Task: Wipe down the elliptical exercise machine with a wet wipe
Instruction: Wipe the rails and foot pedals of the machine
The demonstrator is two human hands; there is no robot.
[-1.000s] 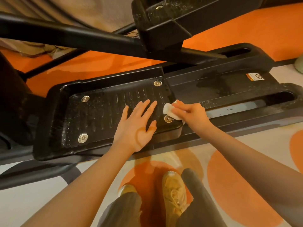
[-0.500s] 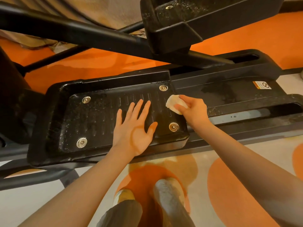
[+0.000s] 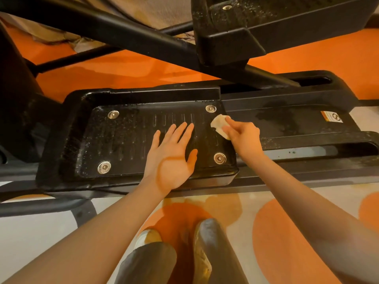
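Note:
The black foot pedal (image 3: 123,140) of the elliptical machine lies across the middle of the view, dusty, with a round metal bolt at each corner. My left hand (image 3: 172,158) rests flat on the pedal's ribbed surface, fingers spread. My right hand (image 3: 242,136) presses a folded white wet wipe (image 3: 218,124) against the pedal's far right end, just below the top right bolt (image 3: 210,108). Damp streaks show on the black rail cover (image 3: 287,119) to the right of the pedal.
The second pedal (image 3: 266,23) hangs above at the upper right on a black bar (image 3: 123,35). A warning sticker (image 3: 331,116) sits on the rail cover. Orange and pale floor lies below, with my knees and a shoe (image 3: 202,255) near the frame's bottom.
My right hand has slid the wipe from the pedal's near right bolt up toward its far right bolt. My left hand stayed flat on the pedal.

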